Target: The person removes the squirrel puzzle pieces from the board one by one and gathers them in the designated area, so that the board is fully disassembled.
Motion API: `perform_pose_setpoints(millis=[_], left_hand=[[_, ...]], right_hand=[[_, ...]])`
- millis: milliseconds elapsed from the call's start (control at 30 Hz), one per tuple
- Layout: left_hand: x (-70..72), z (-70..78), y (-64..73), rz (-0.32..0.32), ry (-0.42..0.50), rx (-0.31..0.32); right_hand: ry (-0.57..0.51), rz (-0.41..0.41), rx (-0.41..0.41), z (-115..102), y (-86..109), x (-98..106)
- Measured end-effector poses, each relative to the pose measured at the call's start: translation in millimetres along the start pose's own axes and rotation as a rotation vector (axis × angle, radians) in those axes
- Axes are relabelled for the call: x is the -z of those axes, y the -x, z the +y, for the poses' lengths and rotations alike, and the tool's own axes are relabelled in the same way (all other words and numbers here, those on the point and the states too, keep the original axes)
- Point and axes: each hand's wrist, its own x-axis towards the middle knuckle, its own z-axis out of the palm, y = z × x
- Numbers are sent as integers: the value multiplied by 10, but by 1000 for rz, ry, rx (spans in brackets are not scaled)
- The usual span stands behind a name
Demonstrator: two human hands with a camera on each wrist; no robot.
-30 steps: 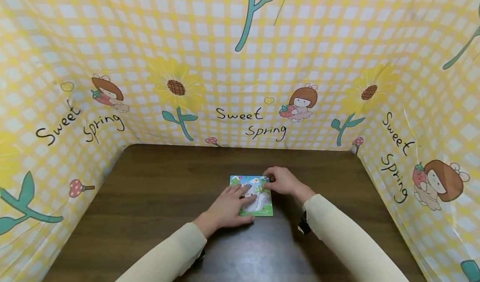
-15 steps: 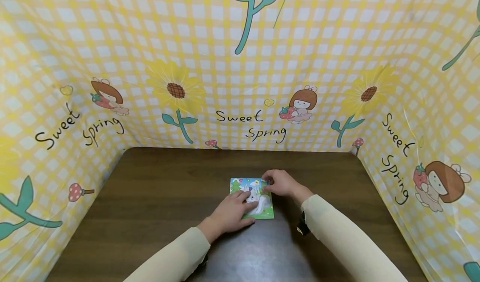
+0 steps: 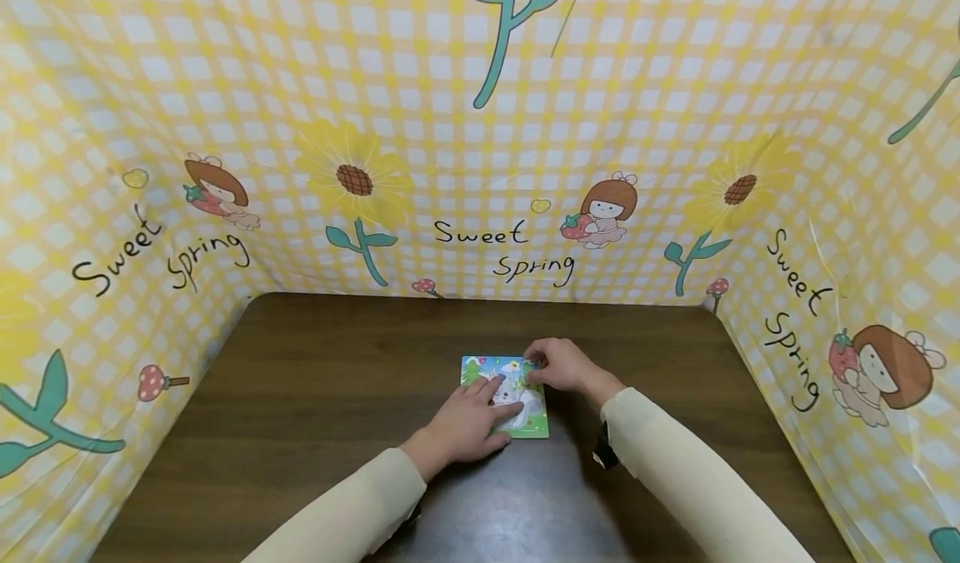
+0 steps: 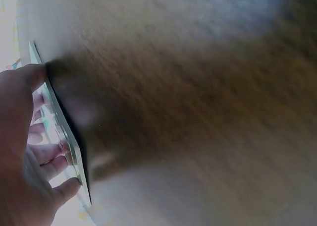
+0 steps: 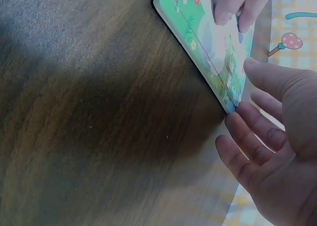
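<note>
A small square picture board (image 3: pixel 536 425), printed with a white animal on a blue and green scene, lies flat on the brown table. My left hand (image 3: pixel 467 420) rests on its left side with fingers spread over the picture and the thumb by the near edge. At the far right corner is my right hand (image 3: pixel 564 366), its loosely bent fingers touching the board's edge. In the right wrist view the right thumb (image 5: pixel 270 77) reaches over the picture, apart from the lower fingers. A thin line runs just inside the board's border. Both hands cover parts of the picture.
The wood-grain table (image 3: pixel 330 380) extends around the board on all sides. Yellow checked cloth (image 3: pixel 480 155) with flowers and lettering encloses the table at the back, left and right.
My left hand has slid slightly toward me and right over the board, its fingers shifting on the picture. The right hand stays at the far right corner, almost still.
</note>
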Motion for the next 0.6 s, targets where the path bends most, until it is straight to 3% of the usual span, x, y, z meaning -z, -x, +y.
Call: perform_pose_setpoints(millis=[600], left_hand=[[23,-8,-25,-50,-42,-9]], right_hand=[[18,15,7,32,-63,-38]])
